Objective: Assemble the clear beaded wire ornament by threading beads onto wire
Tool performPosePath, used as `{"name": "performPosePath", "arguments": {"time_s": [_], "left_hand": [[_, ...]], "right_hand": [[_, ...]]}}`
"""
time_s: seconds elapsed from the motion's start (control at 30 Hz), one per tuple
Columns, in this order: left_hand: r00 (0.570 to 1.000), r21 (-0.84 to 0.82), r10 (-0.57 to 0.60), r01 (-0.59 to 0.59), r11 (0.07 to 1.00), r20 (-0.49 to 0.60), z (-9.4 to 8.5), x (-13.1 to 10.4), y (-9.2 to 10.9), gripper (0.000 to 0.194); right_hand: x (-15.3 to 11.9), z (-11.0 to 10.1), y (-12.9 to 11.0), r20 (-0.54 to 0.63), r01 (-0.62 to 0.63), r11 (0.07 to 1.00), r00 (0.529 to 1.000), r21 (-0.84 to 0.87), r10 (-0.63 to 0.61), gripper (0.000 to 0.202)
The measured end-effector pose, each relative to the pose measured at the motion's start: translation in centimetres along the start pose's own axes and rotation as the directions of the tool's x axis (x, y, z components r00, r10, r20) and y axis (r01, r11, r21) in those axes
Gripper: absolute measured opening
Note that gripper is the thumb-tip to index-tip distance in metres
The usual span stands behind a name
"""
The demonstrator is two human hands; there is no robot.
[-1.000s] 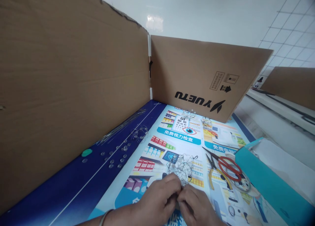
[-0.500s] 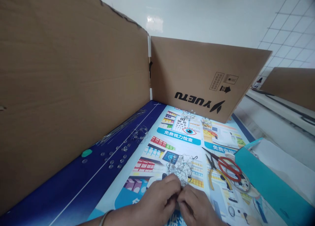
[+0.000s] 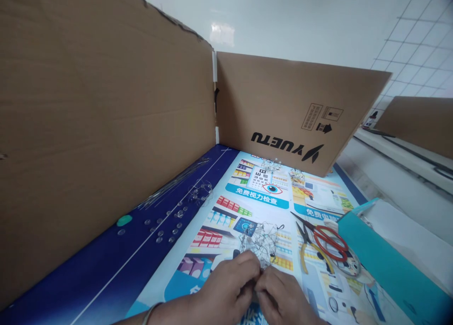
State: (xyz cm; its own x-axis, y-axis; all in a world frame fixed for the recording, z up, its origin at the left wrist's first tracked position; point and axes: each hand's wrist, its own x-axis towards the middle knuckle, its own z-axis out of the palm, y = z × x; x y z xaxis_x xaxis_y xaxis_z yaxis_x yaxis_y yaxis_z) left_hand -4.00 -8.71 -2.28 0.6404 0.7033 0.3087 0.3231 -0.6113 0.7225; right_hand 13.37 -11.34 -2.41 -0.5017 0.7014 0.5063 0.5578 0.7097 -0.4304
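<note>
A tangle of thin silvery wire with clear beads [image 3: 261,240] lies on the printed sheet just beyond my fingertips. My left hand [image 3: 231,280] is closed, thumb and fingers pinched together at the near end of that tangle. Right beside it, my right hand [image 3: 278,292] is closed in a pinch too, the fingertips of both hands almost touching. Whatever sits between the fingers is hidden by them; the wire work runs right up to them. To the right lie pliers with yellow handles [image 3: 316,254] and scissors with red handles [image 3: 331,242], one partly over the other.
Loose clear beads [image 3: 160,233], a green disc [image 3: 124,220] and straight wires [image 3: 170,185] lie along the blue strip at left. More wire tangles [image 3: 272,166] rest near the back. Cardboard walls [image 3: 106,103] stand left and behind; a teal box [image 3: 389,259] sits at right.
</note>
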Motion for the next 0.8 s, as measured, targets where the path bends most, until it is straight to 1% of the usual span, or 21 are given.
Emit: {"name": "performPosePath", "arguments": {"time_s": [0.27,0.4,0.63,0.8], "left_hand": [[1.000,0.017,0.001,-0.002,1.000,0.008,0.01,-0.15,0.13,0.021],[1.000,0.023,0.005,-0.005,1.000,0.013,-0.04,-0.14,0.10,0.021],[1.000,0.023,0.010,-0.011,1.000,0.016,0.08,-0.18,0.03,0.022],[1.000,0.033,0.012,-0.013,0.999,0.009,0.24,-0.15,-0.16,0.021]], "right_hand": [[0.15,-0.03,0.01,0.010,0.008,1.000,1.000,-0.013,-0.008,0.016],[0.17,0.01,-0.01,-0.004,0.018,1.000,1.000,-0.018,-0.018,0.015],[0.07,-0.08,-0.02,0.031,-0.028,1.000,0.999,-0.015,0.028,0.016],[0.15,-0.07,-0.04,0.010,-0.008,1.000,1.000,-0.029,0.008,0.016]]}}
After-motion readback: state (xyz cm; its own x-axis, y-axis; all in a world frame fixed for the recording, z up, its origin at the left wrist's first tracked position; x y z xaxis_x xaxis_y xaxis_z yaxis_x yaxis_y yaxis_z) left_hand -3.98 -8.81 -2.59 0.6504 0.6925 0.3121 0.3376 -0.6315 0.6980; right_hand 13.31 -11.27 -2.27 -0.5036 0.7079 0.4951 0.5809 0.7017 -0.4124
